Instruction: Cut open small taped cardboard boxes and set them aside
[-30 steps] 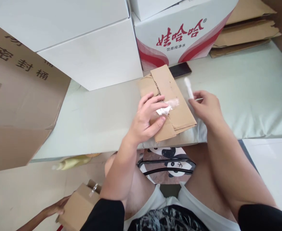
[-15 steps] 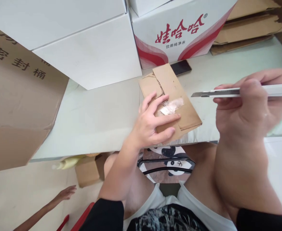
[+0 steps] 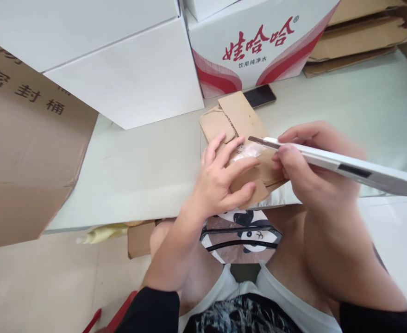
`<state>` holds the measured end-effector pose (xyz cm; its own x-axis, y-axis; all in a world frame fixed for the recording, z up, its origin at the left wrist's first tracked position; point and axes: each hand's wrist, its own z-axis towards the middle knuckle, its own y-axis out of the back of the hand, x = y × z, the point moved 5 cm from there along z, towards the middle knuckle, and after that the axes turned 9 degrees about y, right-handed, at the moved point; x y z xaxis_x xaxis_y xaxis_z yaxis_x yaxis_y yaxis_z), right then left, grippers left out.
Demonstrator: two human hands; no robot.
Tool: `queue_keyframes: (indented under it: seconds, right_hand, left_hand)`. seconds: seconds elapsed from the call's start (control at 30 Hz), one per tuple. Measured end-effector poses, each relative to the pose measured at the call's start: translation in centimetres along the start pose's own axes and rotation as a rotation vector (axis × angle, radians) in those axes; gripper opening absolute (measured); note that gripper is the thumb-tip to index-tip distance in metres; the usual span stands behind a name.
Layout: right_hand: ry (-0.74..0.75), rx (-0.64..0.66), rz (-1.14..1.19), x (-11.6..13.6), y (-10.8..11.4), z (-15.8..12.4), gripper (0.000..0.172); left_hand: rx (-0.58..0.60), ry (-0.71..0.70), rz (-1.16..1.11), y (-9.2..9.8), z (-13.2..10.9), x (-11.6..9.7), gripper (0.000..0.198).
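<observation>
A small brown cardboard box (image 3: 240, 120) lies at the near edge of the pale table (image 3: 137, 166), with a crumpled strip of clear tape (image 3: 247, 150) across its top. My left hand (image 3: 222, 178) lies on the box, fingers spread and pressing it down. My right hand (image 3: 305, 166) is closed around a white utility knife (image 3: 342, 164). The knife's blade tip (image 3: 255, 140) sits just over the tape, close to my left fingertips.
A black phone (image 3: 259, 96) lies behind the box. Large white cartons (image 3: 120, 74), a red-and-white printed carton (image 3: 259, 46) and flattened cardboard (image 3: 356, 41) line the table's back. A big brown carton (image 3: 22, 138) stands at left. On the floor sits another small box (image 3: 140, 238).
My right hand took up the knife, lifted it to the right, then brought its blade down to the tape. The other person's hand and the box it held on the floor have gone from view.
</observation>
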<state>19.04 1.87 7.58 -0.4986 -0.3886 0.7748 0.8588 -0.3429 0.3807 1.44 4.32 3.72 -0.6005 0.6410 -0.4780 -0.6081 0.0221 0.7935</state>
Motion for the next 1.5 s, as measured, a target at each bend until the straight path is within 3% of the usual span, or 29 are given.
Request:
queue_keyframes:
  seconds: [0.5, 0.67, 0.93, 1.13, 1.5]
  right_hand:
    - [0.038, 0.041, -0.192, 0.2, -1.0, 0.3, 0.011]
    - [0.070, 0.076, -0.206, 0.5, -1.1, 0.3, 0.007]
    - [0.094, 0.076, -0.186, 0.8, -1.0, 0.0, 0.006]
    - [0.113, 0.173, -0.217, 0.9, -1.6, 0.4, 0.004]
    - [0.182, 0.110, -0.208, 1.4, -1.8, 0.4, 0.011]
  left_hand:
    - [-0.125, 0.002, -0.106, 0.5, -0.3, -0.1, 0.027]
    - [-0.136, 0.028, -0.148, 0.0, -0.4, 0.2, 0.030]
    - [-0.259, 0.044, -0.198, -0.4, -0.3, 0.3, 0.037]
    - [-0.244, 0.092, -0.158, -0.5, -0.2, 0.2, 0.029]
    - [-0.279, 0.138, -0.158, -0.5, -0.1, 0.2, 0.016]
